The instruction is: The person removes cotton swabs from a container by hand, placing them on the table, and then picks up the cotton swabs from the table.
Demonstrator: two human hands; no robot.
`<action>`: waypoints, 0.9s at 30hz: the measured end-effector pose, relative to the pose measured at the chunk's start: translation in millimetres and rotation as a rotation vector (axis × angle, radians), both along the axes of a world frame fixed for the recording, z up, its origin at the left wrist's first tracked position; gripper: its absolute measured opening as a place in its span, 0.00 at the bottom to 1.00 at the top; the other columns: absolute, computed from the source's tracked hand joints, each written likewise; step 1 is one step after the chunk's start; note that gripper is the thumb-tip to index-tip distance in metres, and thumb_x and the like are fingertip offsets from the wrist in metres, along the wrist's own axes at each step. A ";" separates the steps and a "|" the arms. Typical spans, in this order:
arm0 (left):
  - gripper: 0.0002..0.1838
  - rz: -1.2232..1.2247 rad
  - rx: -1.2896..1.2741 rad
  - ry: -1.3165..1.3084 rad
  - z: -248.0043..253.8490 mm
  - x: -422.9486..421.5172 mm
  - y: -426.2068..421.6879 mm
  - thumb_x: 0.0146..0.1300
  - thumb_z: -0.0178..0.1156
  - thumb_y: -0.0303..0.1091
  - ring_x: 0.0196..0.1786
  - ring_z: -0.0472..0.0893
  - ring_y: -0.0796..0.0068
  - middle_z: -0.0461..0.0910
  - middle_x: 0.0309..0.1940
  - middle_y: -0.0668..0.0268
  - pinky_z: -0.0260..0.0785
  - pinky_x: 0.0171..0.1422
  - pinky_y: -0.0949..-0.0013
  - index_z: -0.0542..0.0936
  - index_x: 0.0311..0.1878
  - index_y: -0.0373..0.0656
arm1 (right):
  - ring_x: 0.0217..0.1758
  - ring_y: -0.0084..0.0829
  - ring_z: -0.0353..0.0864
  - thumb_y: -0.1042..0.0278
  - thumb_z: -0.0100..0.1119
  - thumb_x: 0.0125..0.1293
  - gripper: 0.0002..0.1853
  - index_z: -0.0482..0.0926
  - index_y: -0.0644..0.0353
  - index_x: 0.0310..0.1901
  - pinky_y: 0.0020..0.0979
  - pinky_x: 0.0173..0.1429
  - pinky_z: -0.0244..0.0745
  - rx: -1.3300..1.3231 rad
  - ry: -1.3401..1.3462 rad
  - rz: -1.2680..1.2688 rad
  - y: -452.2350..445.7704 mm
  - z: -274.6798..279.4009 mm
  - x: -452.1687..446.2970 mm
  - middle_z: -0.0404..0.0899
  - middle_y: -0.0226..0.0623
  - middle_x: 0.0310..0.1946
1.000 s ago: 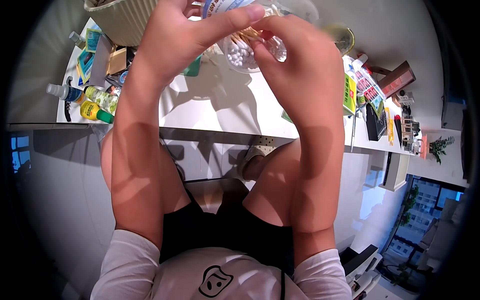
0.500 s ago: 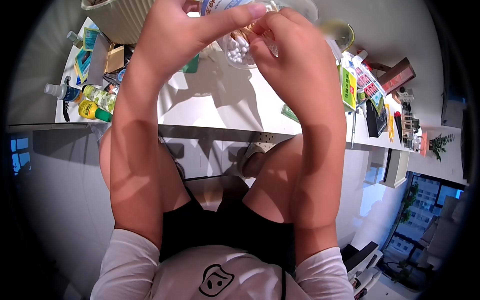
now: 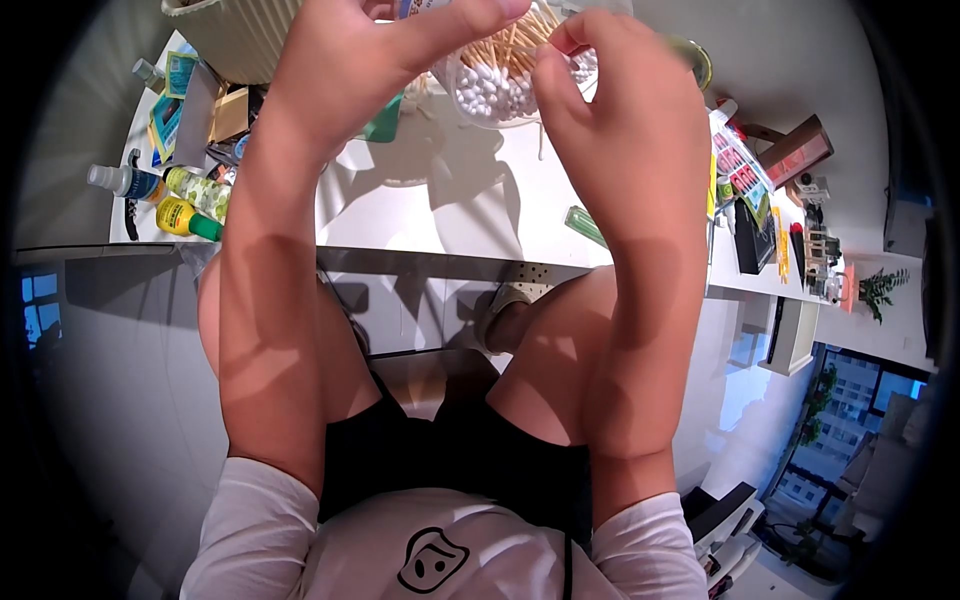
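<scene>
"Above the white surface (image 3: 360, 232), what is held?"

"One clear, rounded tub (image 3: 500, 124), packed with cotton swabs (image 3: 490, 90). White tips crowd the near side, with tan sticks fanning behind; too many to count."

"And the two hands?"

"The left hand (image 3: 365, 55) has its grip on the tub, thumb stretched across the top. The right hand (image 3: 625, 105) has thumb and forefinger close together at the swabs; I cannot tell whether its grip has caught one."

"Other containers?"

"Four bottles, all at the left: one yellow bottle (image 3: 178, 216) with a green cap, one green-patterned, one white-capped with a blue label, one small. Beyond them is one cream ribbed container (image 3: 235, 45), its contents mostly out of view."

"On the right?"

"One sheet of red pieces (image 3: 738, 165), beside the right hand."
</scene>
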State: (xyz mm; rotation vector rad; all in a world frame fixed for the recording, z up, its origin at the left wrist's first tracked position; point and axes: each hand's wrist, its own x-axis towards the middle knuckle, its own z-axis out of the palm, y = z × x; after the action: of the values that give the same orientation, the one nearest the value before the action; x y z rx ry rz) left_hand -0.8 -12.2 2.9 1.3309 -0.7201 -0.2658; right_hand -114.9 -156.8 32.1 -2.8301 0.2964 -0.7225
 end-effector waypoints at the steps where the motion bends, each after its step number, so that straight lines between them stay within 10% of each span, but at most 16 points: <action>1: 0.29 -0.005 -0.012 0.007 -1.2 1.0 0.3 0.62 0.77 0.35 0.51 0.83 0.75 0.84 0.49 0.59 0.77 0.57 0.71 0.77 0.59 0.27 | 0.42 0.45 0.85 0.70 0.69 0.61 0.16 0.82 0.62 0.50 0.38 0.48 0.78 0.021 -0.039 0.005 0.4 0.0 0.4 0.84 0.49 0.47; 14: 0.32 0.071 0.067 0.079 6.2 -4.4 -4.5 0.62 0.77 0.37 0.52 0.84 0.74 0.84 0.50 0.58 0.78 0.57 0.71 0.75 0.61 0.26 | 0.25 0.43 0.80 0.72 0.68 0.61 0.05 0.85 0.65 0.33 0.38 0.35 0.73 0.395 -0.284 -0.139 17.0 22.0 0.2 0.84 0.44 0.26; 20: 0.29 0.026 -0.041 0.109 -2.1 -1.0 -2.3 0.63 0.75 0.34 0.49 0.86 0.73 0.85 0.48 0.56 0.80 0.54 0.72 0.75 0.60 0.25 | 0.24 0.39 0.81 0.73 0.68 0.60 0.05 0.86 0.65 0.35 0.36 0.33 0.74 -0.100 -0.444 -0.056 -10.9 -1.5 3.3 0.85 0.43 0.27; 27: 0.28 0.032 -0.064 0.136 -2.6 -0.4 -1.5 0.64 0.75 0.34 0.46 0.86 0.74 0.85 0.46 0.57 0.80 0.51 0.73 0.75 0.59 0.25 | 0.27 0.32 0.83 0.74 0.67 0.61 0.06 0.86 0.69 0.36 0.30 0.36 0.76 0.204 -0.398 0.035 -7.8 -4.1 4.6 0.86 0.44 0.27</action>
State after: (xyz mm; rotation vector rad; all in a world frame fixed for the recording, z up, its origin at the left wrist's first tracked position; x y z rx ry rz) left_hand -1.2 -13.7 0.3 1.2500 -0.5878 -0.3029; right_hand -110.3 -164.6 28.0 -2.4267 0.2372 -1.1502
